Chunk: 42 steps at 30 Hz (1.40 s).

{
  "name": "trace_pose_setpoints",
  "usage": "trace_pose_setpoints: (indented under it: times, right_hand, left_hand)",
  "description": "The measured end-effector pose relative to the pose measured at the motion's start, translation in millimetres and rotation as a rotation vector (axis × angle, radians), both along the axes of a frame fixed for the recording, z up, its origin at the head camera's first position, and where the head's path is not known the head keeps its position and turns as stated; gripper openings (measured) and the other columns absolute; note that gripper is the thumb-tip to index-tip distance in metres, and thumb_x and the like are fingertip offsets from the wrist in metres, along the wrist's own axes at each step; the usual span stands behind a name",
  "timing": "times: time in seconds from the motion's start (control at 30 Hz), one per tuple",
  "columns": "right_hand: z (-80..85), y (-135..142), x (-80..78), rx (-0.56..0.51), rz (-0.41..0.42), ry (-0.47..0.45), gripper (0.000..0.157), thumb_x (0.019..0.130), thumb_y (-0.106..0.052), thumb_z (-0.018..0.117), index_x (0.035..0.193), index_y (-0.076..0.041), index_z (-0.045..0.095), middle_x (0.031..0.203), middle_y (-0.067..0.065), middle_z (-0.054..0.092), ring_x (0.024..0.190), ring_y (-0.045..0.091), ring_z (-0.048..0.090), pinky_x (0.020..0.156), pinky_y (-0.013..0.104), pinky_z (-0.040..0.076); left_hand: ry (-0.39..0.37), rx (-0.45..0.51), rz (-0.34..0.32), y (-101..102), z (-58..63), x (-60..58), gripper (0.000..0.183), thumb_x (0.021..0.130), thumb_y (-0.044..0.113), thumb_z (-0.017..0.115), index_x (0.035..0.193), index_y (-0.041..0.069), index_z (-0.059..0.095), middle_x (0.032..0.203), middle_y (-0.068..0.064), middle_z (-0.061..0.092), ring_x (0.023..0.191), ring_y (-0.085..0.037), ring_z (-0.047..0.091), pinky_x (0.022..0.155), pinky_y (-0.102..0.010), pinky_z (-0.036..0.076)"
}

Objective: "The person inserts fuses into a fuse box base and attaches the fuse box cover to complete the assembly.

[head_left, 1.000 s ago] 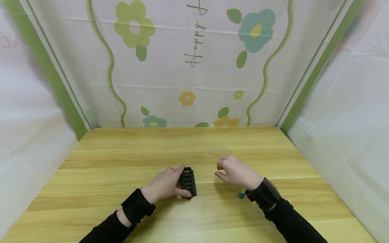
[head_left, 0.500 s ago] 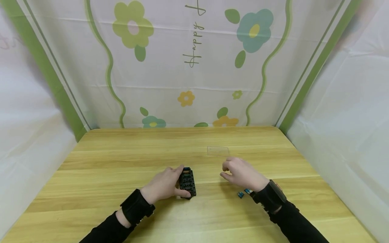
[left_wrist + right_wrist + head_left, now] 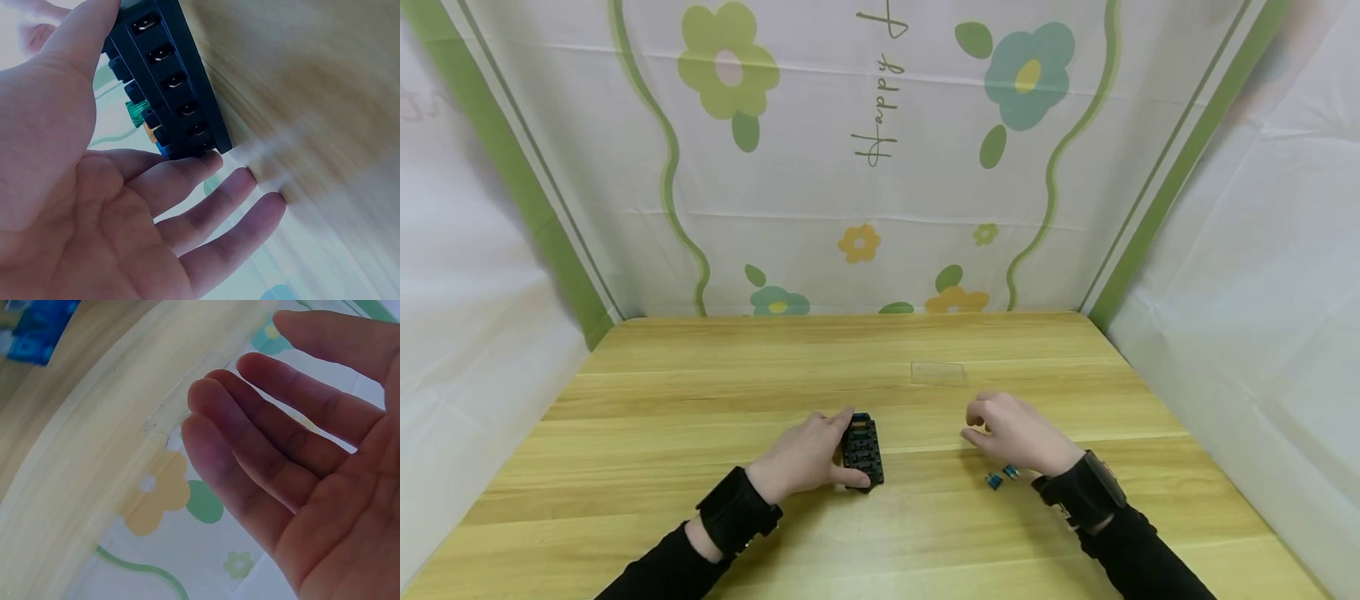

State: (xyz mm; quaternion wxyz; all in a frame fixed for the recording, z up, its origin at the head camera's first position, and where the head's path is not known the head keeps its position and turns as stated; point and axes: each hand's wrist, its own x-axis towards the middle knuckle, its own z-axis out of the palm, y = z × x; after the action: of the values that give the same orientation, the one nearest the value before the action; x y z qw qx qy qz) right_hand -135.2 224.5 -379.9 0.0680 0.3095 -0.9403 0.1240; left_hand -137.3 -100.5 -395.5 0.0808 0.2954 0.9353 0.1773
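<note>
A black fuse box (image 3: pixel 863 454) lies lengthwise near the middle of the table. My left hand (image 3: pixel 805 454) grips it from the left, thumb at its near end and index finger at the far end. In the left wrist view, a green fuse (image 3: pixel 135 114), an orange fuse (image 3: pixel 150 132) and a blue fuse (image 3: pixel 164 150) sit in its slots. My right hand (image 3: pixel 1021 433) hovers over the table to the right, fingers loosely bent and holding nothing. Just below it lie two blue blade fuses (image 3: pixel 993 481); one blue fuse (image 3: pixel 45 328) also shows in the right wrist view.
A thin transparent plate (image 3: pixel 937 373) lies flat farther back on the wooden table (image 3: pixel 700 375). A white flowered cloth (image 3: pixel 805 167) hangs behind the table, and white cloth walls stand on both sides.
My right hand has drawn back to the right, away from the fuse box, and uncovered the second blue fuse. My left hand and the fuse box have stayed in place.
</note>
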Motion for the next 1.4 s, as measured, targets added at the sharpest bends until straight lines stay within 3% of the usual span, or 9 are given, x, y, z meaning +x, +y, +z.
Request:
trace_pose_setpoints:
  times: [0.63, 1.1, 1.4]
  right_hand:
    - [-8.8, 23, 5.6, 0.027, -0.074, 0.031, 0.007, 0.087, -0.024, 0.068, 0.084, -0.018, 0.067, 0.081, -0.008, 0.058, 0.073, 0.006, 0.056, 0.063, 0.022, 0.045]
    - [-9.7, 27, 12.6, 0.037, -0.076, 0.031, 0.005, 0.086, -0.023, 0.069, 0.085, -0.018, 0.068, 0.082, -0.009, 0.059, 0.074, 0.007, 0.056, 0.064, 0.022, 0.046]
    - [-12.7, 33, 13.6, 0.018, -0.059, 0.019, 0.01, 0.087, -0.018, 0.067, 0.092, -0.011, 0.072, 0.086, -0.004, 0.063, 0.077, 0.009, 0.059, 0.066, 0.023, 0.047]
  left_hand:
    - [0.005, 0.0, -0.003, -1, 1.0, 0.9, 0.102, 0.074, 0.064, 0.068, 0.146, 0.0, 0.034, 0.126, -0.025, 0.052, 0.113, -0.037, 0.051, 0.081, -0.043, 0.047]
    - [0.019, 0.006, -0.025, -1, 0.9, 0.8, 0.101, 0.075, 0.063, 0.067, 0.145, -0.001, 0.035, 0.125, -0.024, 0.053, 0.112, -0.037, 0.052, 0.081, -0.042, 0.046]
    - [0.006, 0.008, -0.019, -1, 2.2, 0.9, 0.101, 0.075, 0.063, 0.067, 0.146, -0.001, 0.034, 0.127, -0.024, 0.052, 0.114, -0.038, 0.051, 0.083, -0.044, 0.046]
